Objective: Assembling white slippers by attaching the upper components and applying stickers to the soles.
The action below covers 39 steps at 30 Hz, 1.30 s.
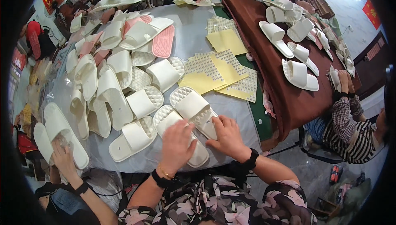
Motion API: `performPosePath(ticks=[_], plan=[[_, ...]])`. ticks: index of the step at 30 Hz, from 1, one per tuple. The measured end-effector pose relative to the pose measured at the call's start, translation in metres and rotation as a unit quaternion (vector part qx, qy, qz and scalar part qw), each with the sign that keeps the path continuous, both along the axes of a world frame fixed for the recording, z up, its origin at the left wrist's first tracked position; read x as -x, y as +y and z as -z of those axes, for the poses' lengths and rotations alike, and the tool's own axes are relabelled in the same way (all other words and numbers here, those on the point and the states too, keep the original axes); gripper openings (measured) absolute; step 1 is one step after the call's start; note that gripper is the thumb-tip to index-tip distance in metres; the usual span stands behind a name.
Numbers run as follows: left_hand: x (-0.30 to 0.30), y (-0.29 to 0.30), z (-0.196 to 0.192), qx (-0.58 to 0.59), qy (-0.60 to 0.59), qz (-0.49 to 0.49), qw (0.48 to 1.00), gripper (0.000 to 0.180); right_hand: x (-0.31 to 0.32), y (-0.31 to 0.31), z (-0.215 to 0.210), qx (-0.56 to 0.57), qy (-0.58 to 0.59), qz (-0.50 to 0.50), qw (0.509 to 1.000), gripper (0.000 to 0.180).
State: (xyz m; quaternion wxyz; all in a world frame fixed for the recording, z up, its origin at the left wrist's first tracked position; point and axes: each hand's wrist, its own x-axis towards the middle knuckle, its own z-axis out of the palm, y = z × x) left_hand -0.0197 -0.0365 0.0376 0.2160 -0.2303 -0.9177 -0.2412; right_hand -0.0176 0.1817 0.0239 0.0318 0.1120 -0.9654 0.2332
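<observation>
Two white slippers lie side by side at the table's near edge, their quilted open toes facing away from me. My left hand [177, 144] is over the left slipper [199, 155], fingers stretched out and slightly blurred; whether it touches the strap I cannot tell. At the heel of the right slipper [192, 103], my right hand [228, 137] grips the edge, its index finger on the insole near a small printed mark. Another white slipper [136, 138] with a similar mark on its heel lies just left of this pair.
White and pink slippers [164, 41] are heaped on the left. Yellow sticker sheets [229, 41] spread beyond the pair. At left, a neighbour's hand [63, 157] touches slippers. More slippers sit on a brown-covered table [272, 93] at right, with another person [346, 138] beside it.
</observation>
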Motion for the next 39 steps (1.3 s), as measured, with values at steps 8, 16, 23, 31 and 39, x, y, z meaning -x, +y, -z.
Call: performPosePath(ticks=[8,16,23,31,39], plan=[[0.010,0.030,0.027,0.111,-0.023,0.112,0.987,0.043,-0.012,-0.005,-0.003,-0.009,0.009,-0.005,1.000,0.075],[0.009,0.033,0.030,0.115,-0.028,0.096,0.988,0.046,0.039,0.049,-0.005,0.111,0.019,0.018,0.993,0.048],[0.007,0.031,0.027,0.113,-0.028,0.096,0.989,0.046,0.099,0.072,-0.016,0.098,0.016,0.074,0.992,0.035],[0.009,0.032,0.030,0.065,-0.027,0.098,0.993,0.040,0.153,0.101,0.010,-0.004,0.070,0.120,0.990,0.035],[0.007,0.030,0.030,0.053,-0.020,0.093,0.994,0.037,0.141,0.071,0.000,-0.159,-0.021,0.085,0.983,0.045]])
